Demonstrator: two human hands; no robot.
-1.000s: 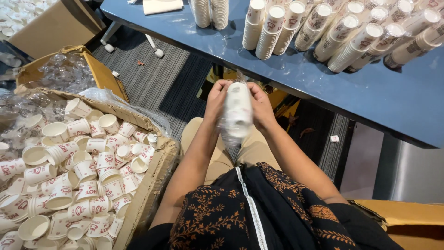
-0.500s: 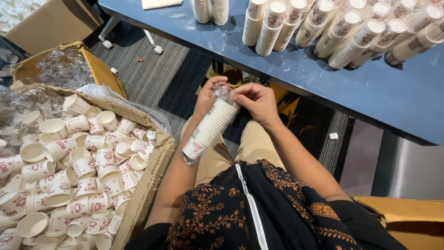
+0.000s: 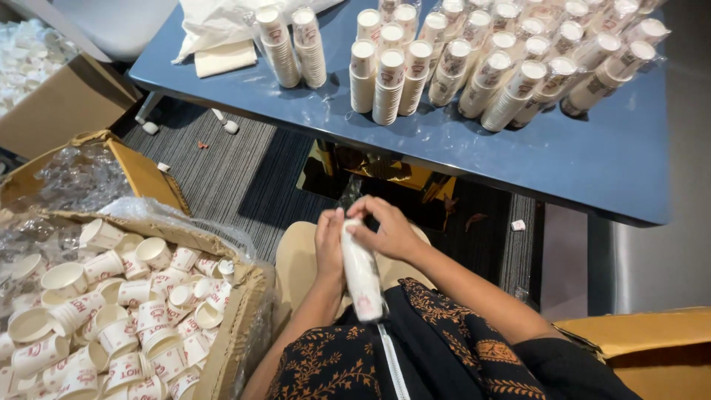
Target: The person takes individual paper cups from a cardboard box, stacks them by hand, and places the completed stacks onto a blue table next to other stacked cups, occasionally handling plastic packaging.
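A wrapped stack of white paper cups (image 3: pixel 363 278) rests upright against my lap. My left hand (image 3: pixel 329 248) grips the stack along its left side. My right hand (image 3: pixel 385 226) pinches the clear plastic wrap at the top end of the stack. Both hands sit just in front of the blue table's (image 3: pixel 592 155) near edge. To my left stands a cardboard box (image 3: pixel 237 326) lined with plastic and filled with several loose white cups (image 3: pixel 141 296).
Several wrapped cup stacks (image 3: pixel 474 59) stand in rows on the blue table, two more (image 3: pixel 292 44) at its left, with a white bag (image 3: pixel 215 26) behind. Another cardboard box (image 3: pixel 67 104) sits far left. Striped carpet lies under the table. A yellow surface (image 3: pixel 652 348) is at lower right.
The cup stack swung from tilted out to my left back to upright against my lap. My hands came lower and closer to me, and the view shifted up the table.
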